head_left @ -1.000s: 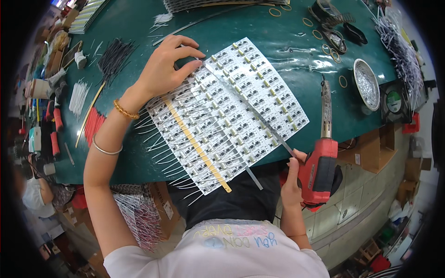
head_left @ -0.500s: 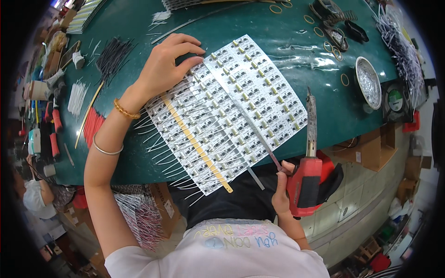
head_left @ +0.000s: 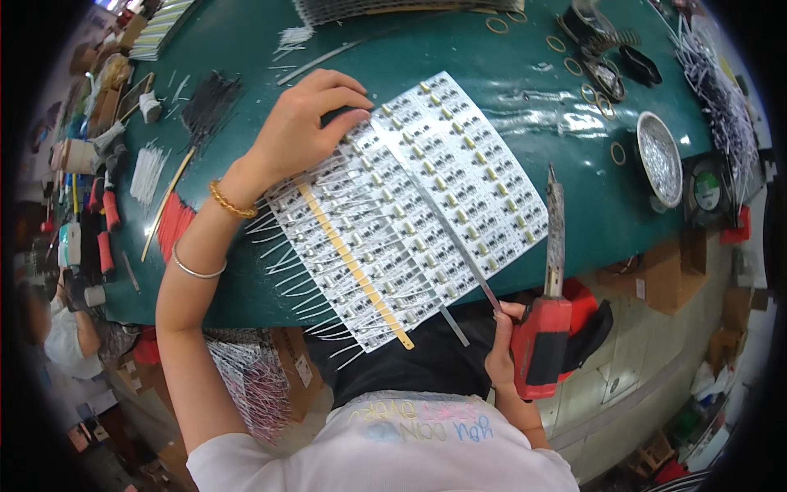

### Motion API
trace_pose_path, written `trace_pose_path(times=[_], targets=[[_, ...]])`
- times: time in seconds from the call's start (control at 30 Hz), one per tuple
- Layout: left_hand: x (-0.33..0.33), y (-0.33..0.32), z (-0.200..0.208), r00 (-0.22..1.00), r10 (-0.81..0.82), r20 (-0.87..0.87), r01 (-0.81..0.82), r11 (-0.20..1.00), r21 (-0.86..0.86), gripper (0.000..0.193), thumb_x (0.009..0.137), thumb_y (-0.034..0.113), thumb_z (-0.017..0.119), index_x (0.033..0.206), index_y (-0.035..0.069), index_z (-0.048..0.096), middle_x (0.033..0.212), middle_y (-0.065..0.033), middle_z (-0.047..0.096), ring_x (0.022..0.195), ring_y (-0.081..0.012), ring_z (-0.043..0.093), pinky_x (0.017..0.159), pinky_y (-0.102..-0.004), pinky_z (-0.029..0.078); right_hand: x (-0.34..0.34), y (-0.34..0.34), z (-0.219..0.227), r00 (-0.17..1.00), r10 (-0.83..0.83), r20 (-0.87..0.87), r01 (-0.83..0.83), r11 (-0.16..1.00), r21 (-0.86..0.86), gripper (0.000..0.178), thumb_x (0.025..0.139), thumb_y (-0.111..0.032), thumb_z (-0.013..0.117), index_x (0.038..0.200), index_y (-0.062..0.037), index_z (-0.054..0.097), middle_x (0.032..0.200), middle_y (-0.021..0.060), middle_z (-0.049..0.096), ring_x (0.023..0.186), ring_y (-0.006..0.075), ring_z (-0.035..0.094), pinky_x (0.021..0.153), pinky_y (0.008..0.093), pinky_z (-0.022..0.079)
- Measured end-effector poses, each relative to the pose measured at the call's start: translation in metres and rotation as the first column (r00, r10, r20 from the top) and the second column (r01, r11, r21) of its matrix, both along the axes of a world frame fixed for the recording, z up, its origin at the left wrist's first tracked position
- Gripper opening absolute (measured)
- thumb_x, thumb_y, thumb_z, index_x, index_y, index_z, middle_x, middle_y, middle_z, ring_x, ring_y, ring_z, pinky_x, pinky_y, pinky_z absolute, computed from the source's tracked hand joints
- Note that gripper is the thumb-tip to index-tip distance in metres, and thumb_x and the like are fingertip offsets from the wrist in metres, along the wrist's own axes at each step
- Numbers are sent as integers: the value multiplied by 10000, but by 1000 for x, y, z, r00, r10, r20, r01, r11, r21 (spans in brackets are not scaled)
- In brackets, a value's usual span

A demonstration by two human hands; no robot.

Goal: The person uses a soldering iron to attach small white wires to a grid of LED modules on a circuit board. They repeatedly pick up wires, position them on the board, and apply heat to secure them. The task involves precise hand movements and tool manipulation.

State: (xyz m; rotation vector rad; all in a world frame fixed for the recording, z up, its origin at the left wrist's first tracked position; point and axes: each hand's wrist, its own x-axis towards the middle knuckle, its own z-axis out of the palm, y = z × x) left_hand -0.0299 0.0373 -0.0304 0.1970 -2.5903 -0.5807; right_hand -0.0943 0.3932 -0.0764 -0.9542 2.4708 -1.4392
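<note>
A white panel of small circuit boards (head_left: 443, 164) lies tilted over the table's near edge, with rows of dark parts and thin white wires along its left side. My left hand (head_left: 316, 123) is closed at the panel's upper left edge, thumb and fingers pinching the far end of a thin metal strip (head_left: 438, 209) laid across the boards. The near end of that strip is pinched by my right hand (head_left: 502, 344), which also holds a red and black soldering gun (head_left: 541, 344), its metal tip upward. A yellow strip (head_left: 352, 266) and a second grey strip (head_left: 452, 325) cross the panel too.
Black wires (head_left: 211, 102), white wires (head_left: 149, 174) and red wires (head_left: 174, 221) lie left on the green table (head_left: 492, 45). At right stand a metal bowl (head_left: 658, 160) and a small fan (head_left: 707, 190), with rubber bands (head_left: 618, 153) nearby. A cardboard box (head_left: 656, 275) is below.
The whole view has shifted slightly, so the table and panel appear a little lower and further right. Both hands keep their hold, and the strip stays across the panel.
</note>
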Motion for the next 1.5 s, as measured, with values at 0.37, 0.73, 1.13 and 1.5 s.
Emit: trace_pose_path(times=[0.37, 0.73, 1.13, 1.5], targets=[[42, -100, 14, 904, 428, 17, -385, 828, -408, 183, 797, 100, 592, 965, 36, 621, 976, -118, 601, 936, -285, 552, 814, -366, 430, -40, -4, 1, 919, -183, -350, 161, 983, -90, 186, 890, -91, 504, 970, 74, 533, 1045, 196, 594, 1093, 312, 500, 996, 471, 314], [-10, -137, 6, 863, 440, 247, -367, 884, -290, 256, 839, 230, 584, 1020, 64, 657, 1061, -124, 568, 1015, -292, 497, 920, -360, 393, -48, -14, -7, 937, -131, -325, 88, 986, -142, 130, 859, 25, 483, 973, 68, 530, 939, 111, 597, 1047, 281, 527, 1021, 501, 298], [27, -108, -2, 917, 366, 158, -315, 908, -275, 114, 813, 132, 594, 853, 50, 663, 926, -84, 595, 917, -269, 516, 823, -352, 420, -50, -15, -13, 927, -126, -354, 78, 986, -148, 126, 855, 63, 470, 976, 62, 504, 909, 99, 577, 1002, 262, 537, 1030, 481, 276], [-11, -67, 12, 950, 225, 216, -53, 798, -601, 104, 760, 118, 605, 810, 29, 629, 823, -81, 575, 822, -239, 517, 721, -345, 407, -51, -15, -15, 919, -162, -360, 113, 982, -154, 110, 845, 52, 485, 948, 51, 526, 899, 99, 580, 984, 261, 540, 1025, 476, 286]])
